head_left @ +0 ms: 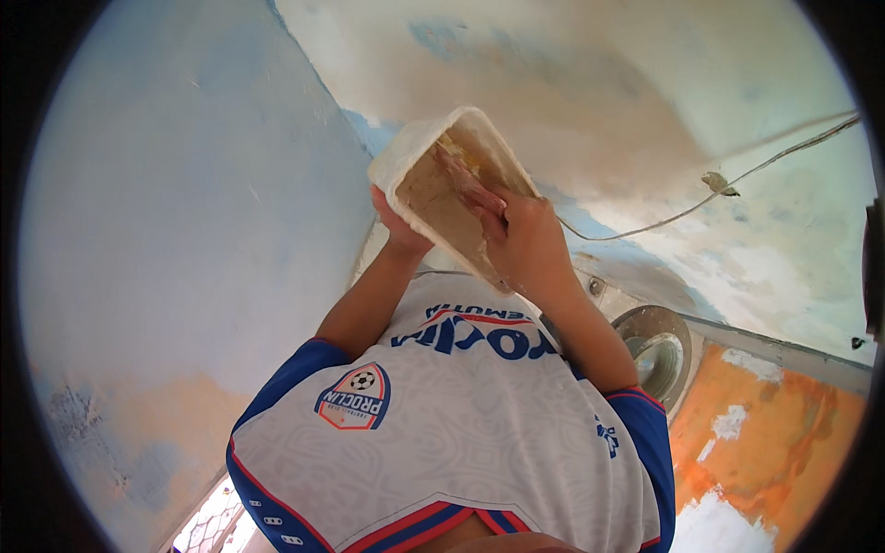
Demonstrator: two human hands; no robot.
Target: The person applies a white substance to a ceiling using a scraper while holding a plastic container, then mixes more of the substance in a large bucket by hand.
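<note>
A pale rectangular tub [403, 152], its walls crusted with dried whitish material, is held up in front of my chest and tilted so its inside shows. My left hand [402, 224] grips it from the left and underneath, with the fingers partly hidden behind it. My right hand [530, 238] is closed around a tool with a worn, reddish handle [476, 192] inside the tub. The tool's far end lies near some yellowish, pasty residue [453, 150], and its exact kind is unclear.
A bluish patchy wall [184, 184] rises at the left. Ahead is another wall [590, 101] with whitish and brown patches, crossed by a thin cable [682, 217]. A round grey-rimmed vessel [683, 355] stands low at the right, near an orange, white-patched surface [784, 424].
</note>
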